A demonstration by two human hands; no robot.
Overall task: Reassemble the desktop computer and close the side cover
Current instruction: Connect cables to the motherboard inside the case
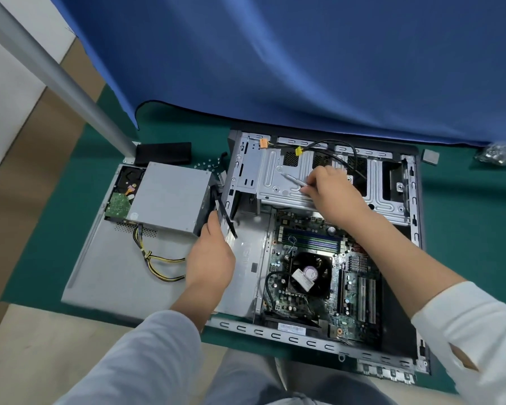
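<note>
right hand [329, 188] pinching a slim silver screwdriver [293, 180] over the open grey metal computer case [310, 339], left hand [209, 258] apparently gripping the case's left edge, green motherboard [319, 276] inside

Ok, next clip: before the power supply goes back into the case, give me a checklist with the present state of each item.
1. Power supply out of the case: ok, it sits on the detached side cover.
2. Left hand on the power supply: cannot tell; it is at the unit's near edge, and the grip is hidden.
3. Right hand clear of the case: not ok; it holds a screwdriver over the drive cage.
4. Empty corner beside the motherboard free: ok, only bare metal shows.
5. Yellow and black cables untangled: not ok, they loop loosely on the cover.
6. Loose screws at hand: ok, on the mat.
</note>
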